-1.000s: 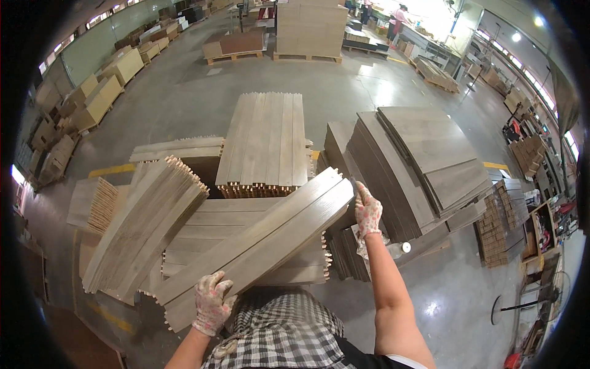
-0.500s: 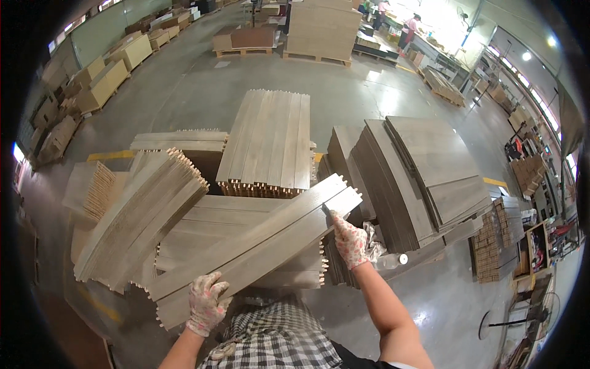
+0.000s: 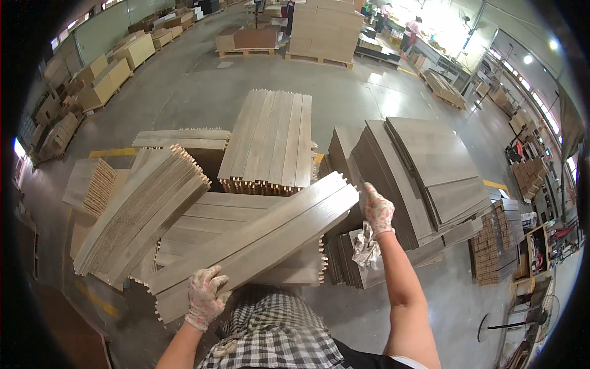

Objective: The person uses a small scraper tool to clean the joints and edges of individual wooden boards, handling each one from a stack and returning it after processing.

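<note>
Near, the left hand [image 3: 206,296] and right hand [image 3: 377,209] each clamp an end of 2 long planks [image 3: 255,243], lifted above the flat stack [image 3: 246,215]. Farther stacks [image 3: 270,138] look sorted; this pair seems unplaced.

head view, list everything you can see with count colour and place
held plank bundle: one, pale grey-brown, slanting across the centre between both hands
plank stacks: several, pale wood, around the centre and left
darker board stacks: several, grey-brown, fanned out at right
pallet loads: several, tan, at the far end of the hall
concrete floor: one, grey, with yellow line marks
people: two, far top right, too small to tell more
left hand: one, patterned glove, gripping the bundle's near end
right hand: one, patterned glove, on the far end
</note>
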`<state>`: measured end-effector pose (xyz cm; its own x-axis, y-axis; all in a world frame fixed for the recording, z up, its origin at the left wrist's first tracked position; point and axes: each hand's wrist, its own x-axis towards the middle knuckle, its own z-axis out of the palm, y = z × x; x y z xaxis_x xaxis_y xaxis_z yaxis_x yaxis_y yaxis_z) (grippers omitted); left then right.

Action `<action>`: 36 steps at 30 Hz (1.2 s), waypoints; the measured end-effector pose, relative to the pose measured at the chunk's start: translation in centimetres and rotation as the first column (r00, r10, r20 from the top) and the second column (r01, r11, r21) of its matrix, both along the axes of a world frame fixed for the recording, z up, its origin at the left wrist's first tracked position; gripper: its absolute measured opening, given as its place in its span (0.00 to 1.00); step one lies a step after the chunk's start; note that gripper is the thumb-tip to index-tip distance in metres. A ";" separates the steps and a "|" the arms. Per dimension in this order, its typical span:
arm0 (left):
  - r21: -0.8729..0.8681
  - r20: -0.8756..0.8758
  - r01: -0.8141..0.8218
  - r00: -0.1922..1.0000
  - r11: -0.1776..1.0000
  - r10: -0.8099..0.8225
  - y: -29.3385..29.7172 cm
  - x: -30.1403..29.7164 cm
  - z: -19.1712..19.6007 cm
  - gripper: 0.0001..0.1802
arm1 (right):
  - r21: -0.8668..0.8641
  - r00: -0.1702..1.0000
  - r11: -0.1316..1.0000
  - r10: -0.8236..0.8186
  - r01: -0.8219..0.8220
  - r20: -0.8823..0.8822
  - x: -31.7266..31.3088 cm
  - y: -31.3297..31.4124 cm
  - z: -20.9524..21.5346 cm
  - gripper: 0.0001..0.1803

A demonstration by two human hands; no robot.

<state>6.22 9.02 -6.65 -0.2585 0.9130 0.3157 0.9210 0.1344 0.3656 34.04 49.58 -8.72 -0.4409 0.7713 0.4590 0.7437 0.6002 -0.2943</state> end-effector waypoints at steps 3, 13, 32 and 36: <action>0.015 0.012 -0.001 1.000 1.000 0.001 0.5 0.1 0.0 0.24 | -0.145 0.968 0.986 0.041 -0.079 -0.249 -0.9 -0.9 -0.4 0.25; 0.026 0.013 -0.021 1.000 0.999 0.020 0.3 0.2 -0.2 0.23 | -0.110 0.931 0.991 0.035 -0.080 -0.363 -0.1 -0.7 -2.0 0.17; 0.053 0.033 -0.013 0.999 0.999 0.011 0.2 0.1 -0.7 0.26 | -0.032 0.998 0.999 -0.004 0.006 0.065 2.1 0.4 -1.0 0.25; 0.021 0.040 -0.023 0.999 1.000 0.022 0.2 0.1 -0.8 0.25 | -0.078 0.991 0.992 0.092 -0.100 -0.101 1.3 -0.6 -2.7 0.28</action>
